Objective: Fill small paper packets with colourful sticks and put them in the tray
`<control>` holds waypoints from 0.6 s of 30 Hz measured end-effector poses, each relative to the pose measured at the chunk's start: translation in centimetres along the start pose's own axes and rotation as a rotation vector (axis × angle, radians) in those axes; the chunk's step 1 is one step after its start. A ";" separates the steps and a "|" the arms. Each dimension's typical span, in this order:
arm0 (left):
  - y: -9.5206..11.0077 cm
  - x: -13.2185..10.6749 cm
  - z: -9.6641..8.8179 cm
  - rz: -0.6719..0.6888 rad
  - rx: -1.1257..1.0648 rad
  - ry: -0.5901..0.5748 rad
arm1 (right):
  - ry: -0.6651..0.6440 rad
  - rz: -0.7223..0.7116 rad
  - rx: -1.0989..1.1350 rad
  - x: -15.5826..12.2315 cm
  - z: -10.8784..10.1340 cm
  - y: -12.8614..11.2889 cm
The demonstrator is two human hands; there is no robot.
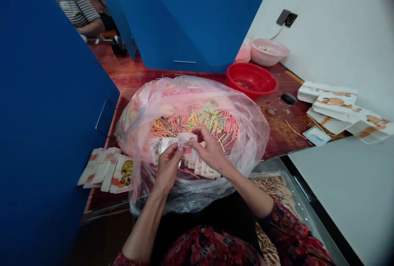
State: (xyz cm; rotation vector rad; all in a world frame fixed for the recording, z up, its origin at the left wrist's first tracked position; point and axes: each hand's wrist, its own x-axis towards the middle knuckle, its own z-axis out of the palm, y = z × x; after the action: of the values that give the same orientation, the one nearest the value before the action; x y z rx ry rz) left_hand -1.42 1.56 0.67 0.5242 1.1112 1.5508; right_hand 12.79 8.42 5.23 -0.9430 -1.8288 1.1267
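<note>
Both my hands pinch one small clear packet (pixel 186 139) with a printed edge, held over a big plastic bag (pixel 246 134) full of coloured sticks (pixel 197 122). My left hand (pixel 168 167) grips the packet's left end between thumb and fingers. My right hand (pixel 209 149) holds its right end, fingers curled. Several more small packets (pixel 201 169) lie under my hands on the bag's near side.
A fanned stack of printed packets (pixel 106 169) lies at the left table edge. A red bowl (pixel 251 79) and a pink bowl (pixel 268 51) stand at the back. White printed stacks (pixel 338 108) and rubber bands (pixel 287 132) lie right. Blue partitions (pixel 46 114) enclose the table; another person (pixel 81 5) sits beyond.
</note>
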 end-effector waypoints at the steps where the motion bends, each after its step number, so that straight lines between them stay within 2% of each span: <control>1: 0.1 0.0 0.1 -0.005 -0.009 0.009 | 0.035 0.017 0.031 0.0 0.0 0.0; 7: 0.1 0.1 0.3 -0.011 0.070 0.050 | 0.036 -0.055 0.093 0.2 -1.1 -0.7; 10: 0.0 0.3 0.7 -0.017 0.031 0.098 | 0.005 -0.060 0.095 0.0 -1.7 -0.5; 14: 0.0 0.2 1.4 -0.050 -0.086 0.135 | 0.130 0.020 0.172 -0.3 -1.8 0.3; 18: -0.2 -0.3 1.9 -0.089 -0.075 0.055 | 0.069 0.143 0.270 -0.7 -0.9 1.0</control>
State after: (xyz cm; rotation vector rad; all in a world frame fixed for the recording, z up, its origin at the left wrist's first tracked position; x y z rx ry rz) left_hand 0.25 1.99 1.47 0.3785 1.0985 1.5303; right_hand 14.05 8.49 4.46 -0.9511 -1.5263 1.3722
